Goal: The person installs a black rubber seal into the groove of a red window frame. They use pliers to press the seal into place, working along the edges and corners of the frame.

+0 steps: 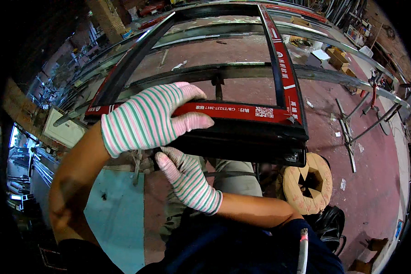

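Left hand [144, 116], left of centre: striped glove, laid over the near rail of the black frame [251, 134]. Thumb and forefinger stand apart across the red film strip [230, 109]; the palm side is hidden, so clamping force cannot be told. Right hand [189, 185], lower centre: striped glove, thumb and fingers bent close together below the left hand. Dark material at its fingertips is too shadowed to identify; whether the hand pinches it cannot be told.

Black frame: centre to upper edge of the picture, above support rails [326, 76]. The left hand covers part of the near rail; the underside is lost in shadow.

White stick [302, 255], lower right: cut off by the lower edge. Tan wrapped ring [297, 196], right of centre: overlapped by the near right corner of the black frame. Black bag [331, 226], lower right: partly hidden.
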`<state>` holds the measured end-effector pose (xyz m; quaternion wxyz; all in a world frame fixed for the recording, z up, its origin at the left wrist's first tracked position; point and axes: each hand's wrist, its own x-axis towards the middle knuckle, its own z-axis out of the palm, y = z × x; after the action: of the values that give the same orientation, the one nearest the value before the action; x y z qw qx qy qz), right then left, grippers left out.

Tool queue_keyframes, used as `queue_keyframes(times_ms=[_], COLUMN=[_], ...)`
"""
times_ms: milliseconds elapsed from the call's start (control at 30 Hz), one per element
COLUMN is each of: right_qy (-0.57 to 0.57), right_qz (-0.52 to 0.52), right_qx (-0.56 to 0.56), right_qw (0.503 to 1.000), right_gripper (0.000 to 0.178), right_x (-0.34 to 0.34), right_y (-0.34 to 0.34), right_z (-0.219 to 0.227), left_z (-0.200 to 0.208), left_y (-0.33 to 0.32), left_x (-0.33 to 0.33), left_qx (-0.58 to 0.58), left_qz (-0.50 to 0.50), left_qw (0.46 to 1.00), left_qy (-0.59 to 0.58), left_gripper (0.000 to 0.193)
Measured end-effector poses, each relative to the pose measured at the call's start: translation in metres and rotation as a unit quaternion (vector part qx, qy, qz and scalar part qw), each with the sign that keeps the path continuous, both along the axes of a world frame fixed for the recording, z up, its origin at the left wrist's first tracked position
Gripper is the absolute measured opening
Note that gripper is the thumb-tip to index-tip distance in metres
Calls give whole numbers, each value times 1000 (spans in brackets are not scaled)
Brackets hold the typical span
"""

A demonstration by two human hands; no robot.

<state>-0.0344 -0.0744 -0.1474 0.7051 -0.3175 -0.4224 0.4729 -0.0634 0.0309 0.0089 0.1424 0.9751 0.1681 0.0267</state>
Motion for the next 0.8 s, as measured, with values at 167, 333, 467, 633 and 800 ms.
queue_keyframes(times_ms=[167, 333, 467, 633, 800], right_qy=[-7, -60, -125, -5, -62], right_qz=[22, 25, -54, -120, -157], right_qx=[21, -44, -90, -71, -116], right_qw=[999, 997, 987, 990, 979], right_gripper=[35, 36, 34, 29, 32], right_x=[6, 29, 65, 119, 145], right_y=[5, -15, -47, -78, -87], right_z=[-3, 8, 1, 10, 10], left_z=[-2, 3, -10, 1, 14], left_y=[-5, -17, -38, -63, -70], left_x=[4, 21, 57, 128, 161], left_qx=[64, 63, 134, 80, 116], left_qz=[1, -11, 5, 35, 25], left_qw=[998, 998, 988, 996, 992], left_qy=[6, -16, -70, -35, 43], left_gripper=[46, 44, 53, 70, 83])
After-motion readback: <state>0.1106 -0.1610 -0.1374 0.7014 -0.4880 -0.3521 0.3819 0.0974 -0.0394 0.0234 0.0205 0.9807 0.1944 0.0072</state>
